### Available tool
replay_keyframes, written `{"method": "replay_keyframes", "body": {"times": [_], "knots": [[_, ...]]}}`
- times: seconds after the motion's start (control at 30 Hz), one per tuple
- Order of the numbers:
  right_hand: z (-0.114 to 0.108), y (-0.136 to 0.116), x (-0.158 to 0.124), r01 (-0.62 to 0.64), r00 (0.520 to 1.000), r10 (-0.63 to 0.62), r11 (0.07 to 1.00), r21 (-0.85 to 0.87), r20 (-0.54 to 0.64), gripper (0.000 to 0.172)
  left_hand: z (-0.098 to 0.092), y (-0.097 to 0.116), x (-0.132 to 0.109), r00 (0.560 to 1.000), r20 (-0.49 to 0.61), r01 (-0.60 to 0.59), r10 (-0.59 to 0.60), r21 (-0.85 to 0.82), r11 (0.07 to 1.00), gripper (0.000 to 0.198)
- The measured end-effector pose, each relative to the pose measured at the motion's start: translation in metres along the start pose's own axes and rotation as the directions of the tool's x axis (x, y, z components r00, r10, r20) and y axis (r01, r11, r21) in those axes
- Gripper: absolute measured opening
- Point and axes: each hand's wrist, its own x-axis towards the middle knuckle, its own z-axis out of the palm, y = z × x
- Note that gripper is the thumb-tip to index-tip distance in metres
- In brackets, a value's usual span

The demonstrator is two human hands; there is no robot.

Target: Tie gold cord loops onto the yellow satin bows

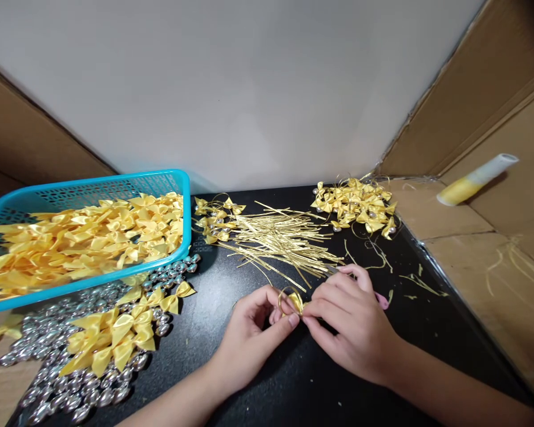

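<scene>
My left hand (260,329) pinches a small yellow ribbon bow (296,301) between thumb and fingers, low over the black tabletop. A thin gold twist tie (283,299) curves into a loop around it. From the other side, my right hand (349,323) closes its fingertips on the same bow and tie, touching the left fingertips. Its fingers hide much of the bow. A pink loop-like piece (384,301), perhaps a scissors handle, shows past the right hand; I cannot tell whether it is held. Just beyond my hands lies a heap of gold twist ties (285,234).
A blue basket (189,219) of yellow bows stands at left. Silver beads (89,391) and loose bows (124,332) lie before it. Bows with ties and beads form a pile (360,204) at back right and a smaller cluster (218,219). Cardboard walls (493,267) flank the table.
</scene>
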Motion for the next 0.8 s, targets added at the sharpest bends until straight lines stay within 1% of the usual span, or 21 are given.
{"method": "replay_keyframes", "body": {"times": [0.17,0.43,0.57,0.7,0.8], "knots": [[0.0035,-0.0001,-0.0033,0.001,0.999,-0.002,1.000,-0.026,-0.032,0.012,0.0007,0.0006,0.0009,1.000,-0.009,-0.016,0.016,-0.004,1.000,0.018],[0.0049,0.0003,-0.0044,0.013,0.997,-0.015,1.000,-0.022,-0.071,0.014,0.0037,0.0009,-0.0007,0.998,-0.045,-0.046,0.045,-0.023,0.999,0.017],[0.0055,0.0006,-0.0056,0.026,0.998,-0.027,0.999,-0.028,-0.062,0.013,0.0049,0.0001,-0.0013,0.996,-0.064,-0.060,0.060,0.008,0.998,0.018],[0.0056,0.0008,-0.0062,0.022,0.997,-0.023,0.999,-0.024,-0.072,0.012,0.0054,0.0005,-0.0010,0.995,-0.088,-0.038,0.040,0.022,0.999,0.019],[0.0063,0.0013,-0.0073,0.017,0.998,-0.018,1.000,-0.018,-0.063,0.009,0.0057,0.0008,-0.0009,0.996,-0.084,-0.025,0.027,0.021,0.999,0.019]]}}
